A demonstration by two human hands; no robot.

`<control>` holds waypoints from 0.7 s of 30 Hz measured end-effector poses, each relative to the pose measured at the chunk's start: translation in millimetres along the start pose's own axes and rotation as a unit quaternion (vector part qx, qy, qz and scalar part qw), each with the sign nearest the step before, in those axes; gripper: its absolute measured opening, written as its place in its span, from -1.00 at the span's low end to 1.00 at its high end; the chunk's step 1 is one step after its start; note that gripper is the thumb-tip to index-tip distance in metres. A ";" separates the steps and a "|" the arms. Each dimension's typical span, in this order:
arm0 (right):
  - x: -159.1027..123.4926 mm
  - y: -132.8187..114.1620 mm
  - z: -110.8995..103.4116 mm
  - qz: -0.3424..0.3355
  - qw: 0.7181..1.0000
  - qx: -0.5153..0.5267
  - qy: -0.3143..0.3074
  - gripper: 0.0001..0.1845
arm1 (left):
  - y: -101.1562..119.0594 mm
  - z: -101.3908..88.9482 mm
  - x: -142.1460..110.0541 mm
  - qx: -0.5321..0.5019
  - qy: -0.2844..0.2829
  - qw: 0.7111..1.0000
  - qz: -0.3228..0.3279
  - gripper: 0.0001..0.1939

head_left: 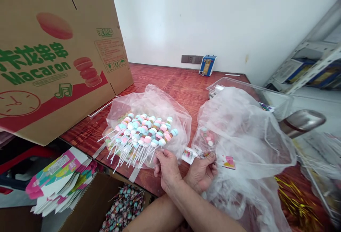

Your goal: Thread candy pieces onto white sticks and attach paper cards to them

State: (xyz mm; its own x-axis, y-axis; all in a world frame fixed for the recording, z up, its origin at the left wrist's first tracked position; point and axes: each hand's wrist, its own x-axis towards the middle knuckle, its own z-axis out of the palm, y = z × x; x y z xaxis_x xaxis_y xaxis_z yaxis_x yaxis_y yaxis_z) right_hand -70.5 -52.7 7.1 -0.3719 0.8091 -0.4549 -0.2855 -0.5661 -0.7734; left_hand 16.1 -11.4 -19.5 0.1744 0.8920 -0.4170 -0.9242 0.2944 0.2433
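Observation:
Skewers of small pink, blue and white macaron-shaped candies lie piled on a clear plastic bag, their white sticks toward me. My forearms cross, so my right hand is on the left, beside the sticks. Its thumb and forefinger pinch at the end of one candy skewer. Over on the right, my left hand has curled fingers with the thumb over them; what they hold is hidden. Small printed packets lie right by it, touching or very near. A large crumpled clear bag rises beside this hand.
A big cardboard box stands at the left on the red wooden table. An open carton of wrapped candies sits below the front edge, beside printed cards. A steel flask and clear bin are at right.

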 end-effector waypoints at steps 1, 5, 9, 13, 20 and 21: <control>-2.1 -0.8 0.0 -0.006 1.000 -0.002 0.001 -0.68 | -0.5 0.1 -0.1 0.006 -0.001 1.000 0.001 -0.66; -4.1 -4.8 4.1 -0.022 1.000 -0.015 0.016 -0.69 | -1.9 0.1 1.0 0.015 -0.001 1.000 0.003 -0.65; 9.5 -7.6 12.9 -0.021 0.999 -0.023 0.025 -0.77 | -2.2 -1.4 3.9 0.020 0.013 1.000 0.004 -0.65; 15.9 -6.5 13.0 -0.035 0.999 -0.015 0.032 -0.78 | -1.0 -3.3 5.5 0.030 0.019 0.999 0.003 -0.64; 2.9 -6.2 3.1 -0.035 0.998 0.043 0.021 -0.64 | -0.1 -5.4 5.2 0.023 0.008 1.000 0.006 -0.64; 4.8 -7.8 4.0 -0.031 0.998 0.046 0.020 -0.62 | 0.0 -5.1 5.2 0.023 0.010 1.000 0.004 -0.64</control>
State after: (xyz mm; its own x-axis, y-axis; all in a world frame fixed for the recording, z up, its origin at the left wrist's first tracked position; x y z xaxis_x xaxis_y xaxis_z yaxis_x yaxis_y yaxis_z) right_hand -73.5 -45.1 12.8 -0.3155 0.8481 -0.4257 -0.3877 -0.5247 -0.7579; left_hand 15.2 -8.6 -26.2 0.1597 0.8877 -0.4319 -0.9089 0.3030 0.2866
